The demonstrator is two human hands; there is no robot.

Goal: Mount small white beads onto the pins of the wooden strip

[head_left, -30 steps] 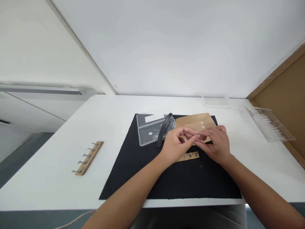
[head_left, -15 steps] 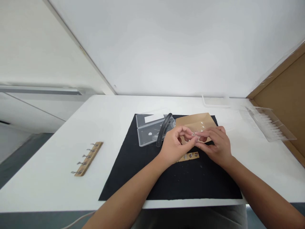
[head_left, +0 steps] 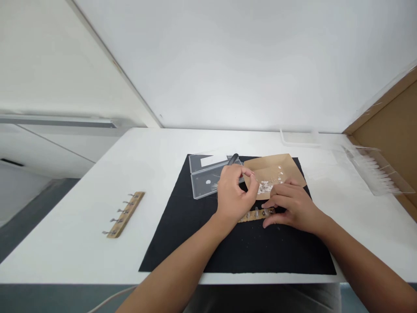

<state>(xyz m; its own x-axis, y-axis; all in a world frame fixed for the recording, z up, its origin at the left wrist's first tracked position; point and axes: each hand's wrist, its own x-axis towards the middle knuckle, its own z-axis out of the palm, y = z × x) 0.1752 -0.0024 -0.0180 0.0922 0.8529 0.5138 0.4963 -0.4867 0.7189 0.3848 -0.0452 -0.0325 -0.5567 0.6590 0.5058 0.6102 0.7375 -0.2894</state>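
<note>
a white table [head_left: 87,248] is being partly covered by a black mat [head_left: 182,234], and its right side is being bordered by a brown board [head_left: 391,117]. on the mat, an open tan tray [head_left: 267,165] is being overlapped at its near edge by the hands. the clear case [head_left: 202,180], lying open to the left of the tray, is being partly hidden by the left hand [head_left: 234,193]. that hand's thumb and forefinger are being brought close in a pinch by the tray; whether anything is being gripped cannot be told. the right hand [head_left: 289,204] is being set low, its fingers and thumb parted about the right end of the strip [head_left: 251,216]; whether the strip is being clamped cannot be told.

a wooden rack [head_left: 128,213] with a row of metal pieces is being borne by the table, left of the mat. the strip is being carried flat on the mat, just below the tray: narrow, yellowish-tan, with dark round fittings and small clear pieces standing along it. a black handle [head_left: 233,159] is being mostly concealed behind the left hand. small white discs [head_left: 265,187] are being held loose in the tray.
</note>
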